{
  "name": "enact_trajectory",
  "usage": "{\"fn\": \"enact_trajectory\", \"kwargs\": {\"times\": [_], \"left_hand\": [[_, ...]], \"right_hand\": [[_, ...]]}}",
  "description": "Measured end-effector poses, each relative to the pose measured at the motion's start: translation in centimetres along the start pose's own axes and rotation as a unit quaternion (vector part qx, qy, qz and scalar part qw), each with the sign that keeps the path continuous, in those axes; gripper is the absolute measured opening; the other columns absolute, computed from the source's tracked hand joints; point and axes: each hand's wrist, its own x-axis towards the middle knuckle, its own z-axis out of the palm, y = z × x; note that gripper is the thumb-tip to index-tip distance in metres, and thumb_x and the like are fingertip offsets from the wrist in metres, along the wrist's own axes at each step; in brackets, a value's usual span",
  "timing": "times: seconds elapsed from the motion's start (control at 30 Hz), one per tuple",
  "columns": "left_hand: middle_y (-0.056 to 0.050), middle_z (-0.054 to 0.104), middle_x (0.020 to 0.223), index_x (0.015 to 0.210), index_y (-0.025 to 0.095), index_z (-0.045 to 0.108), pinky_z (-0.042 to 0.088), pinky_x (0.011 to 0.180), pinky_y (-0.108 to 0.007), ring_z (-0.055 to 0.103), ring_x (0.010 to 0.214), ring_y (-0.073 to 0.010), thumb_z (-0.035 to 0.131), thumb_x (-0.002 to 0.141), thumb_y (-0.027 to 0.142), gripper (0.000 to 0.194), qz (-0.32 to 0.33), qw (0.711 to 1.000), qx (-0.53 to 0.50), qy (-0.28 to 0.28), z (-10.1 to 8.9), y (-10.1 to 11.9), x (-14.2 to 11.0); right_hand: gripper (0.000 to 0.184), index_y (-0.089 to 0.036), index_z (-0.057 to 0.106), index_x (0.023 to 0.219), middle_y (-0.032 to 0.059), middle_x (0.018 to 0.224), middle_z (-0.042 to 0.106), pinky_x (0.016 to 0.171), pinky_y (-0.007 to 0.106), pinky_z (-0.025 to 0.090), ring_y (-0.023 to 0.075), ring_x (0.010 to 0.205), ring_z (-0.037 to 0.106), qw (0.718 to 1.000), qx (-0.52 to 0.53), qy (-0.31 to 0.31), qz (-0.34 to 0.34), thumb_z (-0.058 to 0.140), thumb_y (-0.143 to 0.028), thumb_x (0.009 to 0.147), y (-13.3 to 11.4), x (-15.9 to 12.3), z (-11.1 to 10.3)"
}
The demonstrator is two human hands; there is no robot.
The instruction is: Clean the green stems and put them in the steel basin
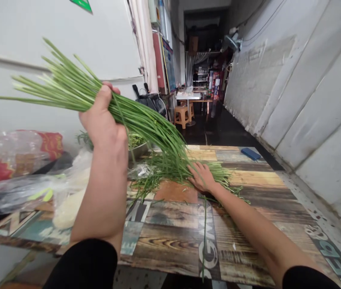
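The left hand [102, 116], left of centre, is wrapped around a bunch [149, 116] of greens slanting from upper left to centre. The right hand [202, 177], right of centre, lies on the pile [220, 172]; whether it grips any, I cannot tell.

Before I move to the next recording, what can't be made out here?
In the head view:
- Left hand: some fingers hidden behind the green stalks.
- Right hand: covers whatever lies beneath its palm.
- Bowl: partly hidden by the stalks.
- Green sign: cut off by the top edge.
- Back shelves: goods too small to identify.
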Motion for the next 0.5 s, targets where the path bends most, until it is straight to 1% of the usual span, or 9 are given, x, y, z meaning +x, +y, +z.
{"fn": "enact_trajectory", "kwargs": {"times": [0.03,0.13,0.2,0.27,0.37,0.4,0.43,0.47,0.5], "left_hand": [[0.002,0.06,0.072,0.082,0.012,0.056,0.054,0.077,-0.029,0.06,0.067,-0.0077,0.055,0.079,0.002,0.01,-0.005,1.0,-0.001,0.013,-0.1,-0.2,1.2],[0.002,0.057,0.071,0.086,0.011,0.052,0.053,0.08,-0.03,0.06,0.068,-0.0075,0.048,0.084,-0.001,0.013,-0.011,0.999,0.028,0.012,-0.5,-0.4,4.4],[0.003,0.055,0.07,0.086,0.009,0.05,0.053,0.083,-0.033,0.061,0.069,-0.0079,0.043,0.086,-0.003,0.013,0.002,0.999,0.049,0.02,-0.8,-0.2,6.8],[0.004,0.052,0.07,0.085,0.009,0.047,0.053,0.084,-0.036,0.061,0.07,-0.0081,0.042,0.087,-0.004,0.014,0.048,0.995,0.08,0.042,-0.9,0.0,9.2],[0.005,0.054,0.075,0.089,0.01,0.044,0.053,0.085,-0.038,0.061,0.072,-0.008,0.051,0.084,-0.006,0.018,0.168,0.973,0.144,0.062,-1.2,-0.3,11.7],[0.005,0.055,0.077,0.09,0.01,0.044,0.053,0.085,-0.039,0.061,0.072,-0.008,0.055,0.082,-0.006,0.021,0.203,0.964,0.163,0.056,-1.3,-0.6,12.0],[0.004,0.056,0.079,0.091,0.009,0.044,0.052,0.086,-0.039,0.06,0.074,-0.0082,0.059,0.08,-0.005,0.024,0.228,0.956,0.181,0.036,-1.4,-0.8,12.0],[0.003,0.057,0.081,0.092,0.009,0.044,0.051,0.088,-0.039,0.06,0.078,-0.0086,0.062,0.08,-0.002,0.024,0.236,0.952,0.194,-0.002,-1.5,-0.9,11.8],[0.002,0.058,0.085,0.093,0.009,0.045,0.049,0.092,-0.039,0.059,0.084,-0.0092,0.064,0.08,0.001,0.024,0.227,0.953,0.197,-0.047,-1.7,-1.0,11.5]], "right_hand": [[0.058,-0.021,0.037,0.144,0.0136,0.147,0.038,0.105,0.045,0.023,0.0307,0.133,0.03,1.0,-0.001,0.003,0.0,0.037,-0.049,0.093,0.0,0.0,0.1],[0.057,-0.022,0.037,0.143,0.0126,0.146,0.039,0.104,0.045,0.024,0.0302,0.133,0.032,1.0,-0.001,0.013,-0.003,0.038,-0.049,0.093,0.1,0.0,0.4],[0.057,-0.022,0.037,0.143,0.0123,0.146,0.039,0.104,0.045,0.025,0.0298,0.133,0.032,1.0,-0.002,0.021,-0.006,0.039,-0.048,0.093,0.2,0.0,0.7],[0.057,-0.022,0.038,0.143,0.0124,0.146,0.04,0.104,0.045,0.025,0.0296,0.132,0.032,1.0,-0.003,0.028,-0.005,0.04,-0.047,0.092,0.3,0.0,0.8],[0.055,-0.022,0.04,0.142,0.0124,0.144,0.043,0.104,0.045,0.026,0.0296,0.132,0.034,0.999,-0.005,0.034,-0.007,0.04,-0.046,0.092,0.4,0.1,1.1],[0.055,-0.022,0.04,0.142,0.0124,0.143,0.043,0.104,0.045,0.026,0.0296,0.131,0.034,0.999,-0.007,0.036,-0.008,0.04,-0.046,0.092,0.4,0.0,1.1],[0.054,-0.022,0.04,0.142,0.0123,0.143,0.043,0.104,0.045,0.026,0.0296,0.131,0.035,0.999,-0.009,0.039,-0.009,0.04,-0.045,0.092,0.5,0.0,1.2],[0.054,-0.022,0.041,0.141,0.0123,0.143,0.044,0.104,0.045,0.027,0.0296,0.131,0.035,0.999,-0.01,0.042,-0.009,0.04,-0.045,0.092,0.5,0.0,1.2],[0.054,-0.022,0.041,0.141,0.0122,0.143,0.044,0.104,0.045,0.027,0.0295,0.131,0.036,0.999,-0.012,0.045,-0.009,0.04,-0.045,0.092,0.5,0.0,1.3]]}}
